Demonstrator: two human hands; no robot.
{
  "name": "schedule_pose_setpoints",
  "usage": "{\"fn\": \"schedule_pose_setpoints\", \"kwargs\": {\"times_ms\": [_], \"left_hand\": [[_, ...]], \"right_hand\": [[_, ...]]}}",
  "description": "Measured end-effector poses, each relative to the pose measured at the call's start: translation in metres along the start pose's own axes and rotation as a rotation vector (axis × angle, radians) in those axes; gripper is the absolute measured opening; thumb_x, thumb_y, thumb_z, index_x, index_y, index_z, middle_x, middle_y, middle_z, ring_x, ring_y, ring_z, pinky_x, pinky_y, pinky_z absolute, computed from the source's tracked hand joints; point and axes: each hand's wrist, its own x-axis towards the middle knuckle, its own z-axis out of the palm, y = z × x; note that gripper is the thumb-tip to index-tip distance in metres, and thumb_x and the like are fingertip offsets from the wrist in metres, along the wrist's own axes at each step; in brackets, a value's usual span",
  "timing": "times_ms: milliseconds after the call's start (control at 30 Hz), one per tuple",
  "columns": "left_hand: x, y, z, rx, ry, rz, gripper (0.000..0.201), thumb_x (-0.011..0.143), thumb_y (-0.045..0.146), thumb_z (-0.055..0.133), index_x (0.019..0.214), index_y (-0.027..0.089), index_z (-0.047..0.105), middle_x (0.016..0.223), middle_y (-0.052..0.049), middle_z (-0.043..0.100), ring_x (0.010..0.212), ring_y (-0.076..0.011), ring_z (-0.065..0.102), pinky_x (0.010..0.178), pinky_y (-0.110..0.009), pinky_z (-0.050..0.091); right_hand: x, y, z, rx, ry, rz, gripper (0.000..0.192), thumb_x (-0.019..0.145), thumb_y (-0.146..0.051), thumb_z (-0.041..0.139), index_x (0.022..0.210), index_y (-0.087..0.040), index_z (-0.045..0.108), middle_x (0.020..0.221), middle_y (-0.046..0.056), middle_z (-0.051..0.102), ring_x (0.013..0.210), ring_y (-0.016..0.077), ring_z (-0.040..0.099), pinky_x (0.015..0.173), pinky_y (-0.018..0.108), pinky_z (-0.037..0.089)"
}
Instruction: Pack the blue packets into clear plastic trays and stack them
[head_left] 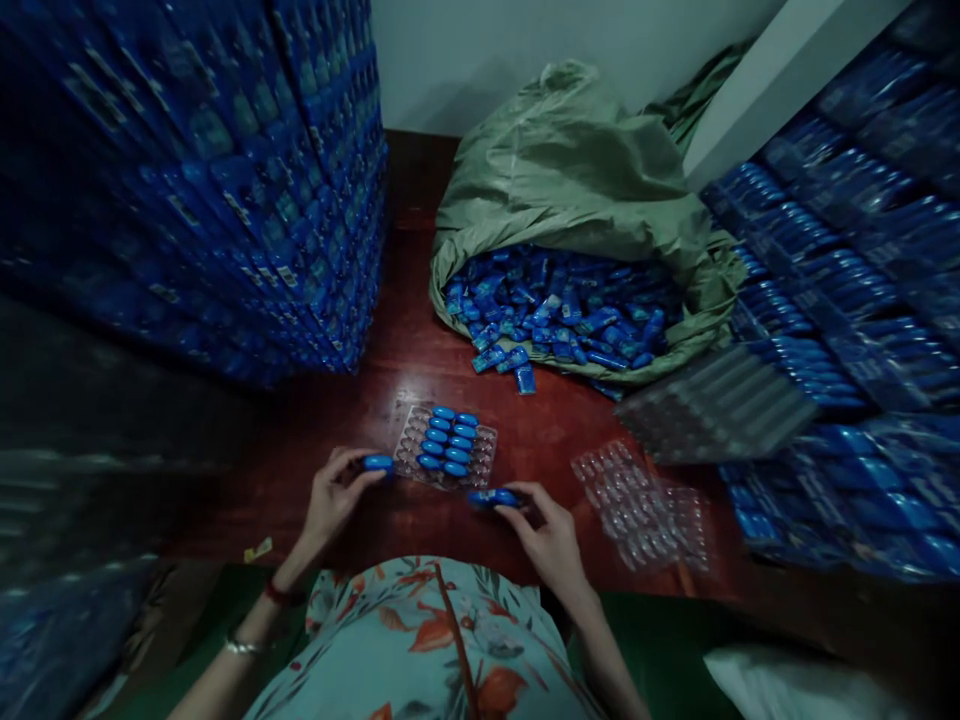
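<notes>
My left hand (335,498) pinches a small blue oval piece (377,463) by its end, close to the left edge of a clear plastic blister tray (409,440). Another blue oval piece (492,497), with some marking on it, is between the thumb and fingers of my right hand (546,535), just off the tray's lower right corner. Two columns of glossy blue pieces (457,455) lie in the middle of the tray. Its outer cavities at both sides show no blue pieces. What exactly the pieces are, I cannot tell.
Behind the tray, a green woven sack (570,180) lies open, full of loose blue pieces, several spilled on the red tabletop (322,420). Clear trays (637,505) lie at right beside a tilted tray stack (720,405). Tall stacks of blue packs (300,200) flank both sides.
</notes>
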Motion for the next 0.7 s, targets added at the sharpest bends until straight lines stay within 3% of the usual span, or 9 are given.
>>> {"fn": "schedule_pose_setpoints", "kwargs": {"times_ms": [133,233,467,600,700], "left_hand": [[-0.024,0.010,0.030,-0.023,-0.055,0.256,0.014,0.083,0.028,0.061,0.093,0.018,0.064,0.084,-0.005,0.067,0.077,-0.0152,0.061,0.070,-0.028,0.051],[-0.022,0.004,0.045,0.004,-0.137,0.476,0.017,0.089,0.018,0.050,0.104,0.017,0.059,0.093,-0.008,0.066,0.086,-0.0156,0.062,0.077,-0.030,0.052],[-0.018,-0.003,0.035,0.381,-0.287,0.742,0.026,0.094,0.013,0.035,0.107,0.015,0.057,0.083,-0.008,0.062,0.075,-0.0137,0.058,0.068,-0.027,0.051],[-0.009,0.009,0.031,0.487,-0.425,0.811,0.026,0.094,0.013,0.035,0.109,0.016,0.056,0.084,-0.007,0.059,0.077,-0.0149,0.056,0.070,-0.028,0.050],[-0.005,0.012,0.032,0.524,-0.448,0.816,0.026,0.093,0.013,0.035,0.108,0.017,0.056,0.087,-0.007,0.059,0.079,-0.0163,0.054,0.070,-0.029,0.049]], "right_hand": [[0.005,-0.005,0.040,-0.053,0.017,-0.302,0.017,0.088,-0.022,0.052,0.101,-0.021,0.062,0.095,0.007,0.065,0.089,0.0176,0.063,0.080,0.030,0.053],[0.011,0.000,0.050,-0.220,-0.050,-0.458,0.024,0.090,-0.014,0.046,0.109,-0.018,0.060,0.095,0.009,0.062,0.089,0.0167,0.062,0.078,0.029,0.053],[0.021,-0.015,0.033,-0.651,-0.251,-0.560,0.034,0.084,-0.003,0.041,0.110,-0.018,0.058,0.087,0.007,0.058,0.078,0.0176,0.056,0.069,0.030,0.050],[0.029,-0.026,0.039,-0.754,-0.339,-0.632,0.029,0.084,-0.004,0.045,0.106,-0.017,0.058,0.088,0.007,0.058,0.082,0.0187,0.055,0.071,0.031,0.048],[0.030,-0.029,0.043,-0.793,-0.312,-0.628,0.028,0.083,-0.005,0.048,0.105,-0.018,0.059,0.089,0.007,0.059,0.085,0.0188,0.055,0.075,0.032,0.047]]}}
